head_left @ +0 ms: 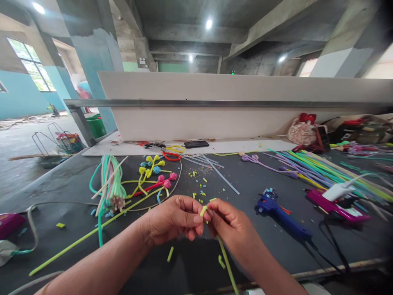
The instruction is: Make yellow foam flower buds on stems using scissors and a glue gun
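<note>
it's one head-worn cam, so you're looking out from the person's own spot, forward and down across the dark desk. left hand and right hand are close up, just below mid-frame. pretty wide view too, reaching over the white board to the ceiling.

Small white ceiling lights glare above you; bright daylight pales the dark-framed glass window. Soft shadows darken your matte black surface, and the right edge stretches and blurs.
</note>
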{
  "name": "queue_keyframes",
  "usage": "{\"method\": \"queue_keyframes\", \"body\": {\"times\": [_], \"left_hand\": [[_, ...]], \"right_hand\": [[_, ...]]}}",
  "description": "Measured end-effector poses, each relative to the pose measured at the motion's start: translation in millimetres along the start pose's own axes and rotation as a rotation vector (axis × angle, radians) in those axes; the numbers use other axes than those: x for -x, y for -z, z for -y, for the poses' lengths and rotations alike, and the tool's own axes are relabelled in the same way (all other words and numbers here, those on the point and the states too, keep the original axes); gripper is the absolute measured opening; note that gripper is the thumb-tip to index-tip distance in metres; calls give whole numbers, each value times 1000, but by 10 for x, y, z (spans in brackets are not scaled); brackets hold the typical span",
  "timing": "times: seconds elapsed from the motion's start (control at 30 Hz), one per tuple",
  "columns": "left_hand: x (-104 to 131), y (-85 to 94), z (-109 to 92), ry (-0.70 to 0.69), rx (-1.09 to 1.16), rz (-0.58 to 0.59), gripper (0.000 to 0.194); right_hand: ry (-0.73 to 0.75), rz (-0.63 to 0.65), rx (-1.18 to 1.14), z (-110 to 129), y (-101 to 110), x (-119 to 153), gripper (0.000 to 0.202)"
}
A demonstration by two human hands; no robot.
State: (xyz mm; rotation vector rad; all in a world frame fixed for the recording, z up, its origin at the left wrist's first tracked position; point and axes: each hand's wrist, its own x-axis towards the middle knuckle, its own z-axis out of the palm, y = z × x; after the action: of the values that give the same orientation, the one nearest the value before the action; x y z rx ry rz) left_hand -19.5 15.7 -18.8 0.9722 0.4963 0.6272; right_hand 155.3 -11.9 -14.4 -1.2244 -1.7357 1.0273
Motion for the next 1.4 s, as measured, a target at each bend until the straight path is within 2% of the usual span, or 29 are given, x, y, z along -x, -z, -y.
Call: {"method": "queue_keyframes", "body": {"times": [0.33,0.53,0.73,1.0,1.1,1.27,1.4], "left_hand": [[-95,-61,43,-214,13,-339,18],[-123,-99,90,-300,-245,-488,21],[-101,-122,74,-432,-612,-467,21],[-70,-96,109,-527,-853,-551,26],[-62,-81,91,-550,-1019,-535,22],[-61,-82,60,-483,-1129,-407,22],[-57,-88,57,-306,-982,-281,24]], "right_hand": [[156,-59,332,-94,-205,84,21],[162,-45,371,-126,-209,68,17],[189,-51,269,-135,-229,65,20],[196,-19,302,-90,-225,102,23],[186,-11,328,-54,-190,103,25],[152,-46,464,8,-70,119,22],[149,-96,587,35,53,145,17]]}}
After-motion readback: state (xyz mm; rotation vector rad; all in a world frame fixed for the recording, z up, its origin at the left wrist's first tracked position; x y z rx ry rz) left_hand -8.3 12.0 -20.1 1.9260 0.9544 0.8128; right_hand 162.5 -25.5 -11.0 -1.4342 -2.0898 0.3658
